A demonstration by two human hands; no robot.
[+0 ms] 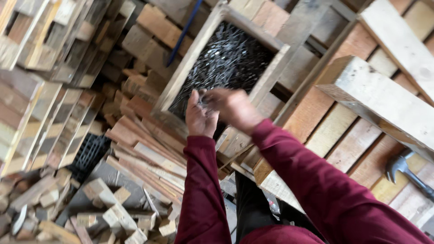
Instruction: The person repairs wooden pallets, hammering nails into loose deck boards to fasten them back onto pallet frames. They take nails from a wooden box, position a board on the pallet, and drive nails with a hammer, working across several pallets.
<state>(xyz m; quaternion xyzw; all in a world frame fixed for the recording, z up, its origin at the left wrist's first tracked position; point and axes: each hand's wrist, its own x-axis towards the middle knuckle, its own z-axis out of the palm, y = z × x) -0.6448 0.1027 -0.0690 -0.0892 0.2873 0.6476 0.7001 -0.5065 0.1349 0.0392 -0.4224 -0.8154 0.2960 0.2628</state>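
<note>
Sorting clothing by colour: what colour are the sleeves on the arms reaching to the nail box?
Dark red, maroon long sleeves, clearest in the head view.

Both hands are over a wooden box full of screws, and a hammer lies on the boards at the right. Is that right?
Not quite. The head view shows the wooden box full of nails, not screws. The rest holds: the left hand and right hand meet at its near edge, and the hammer lies on the boards at the right.
</note>
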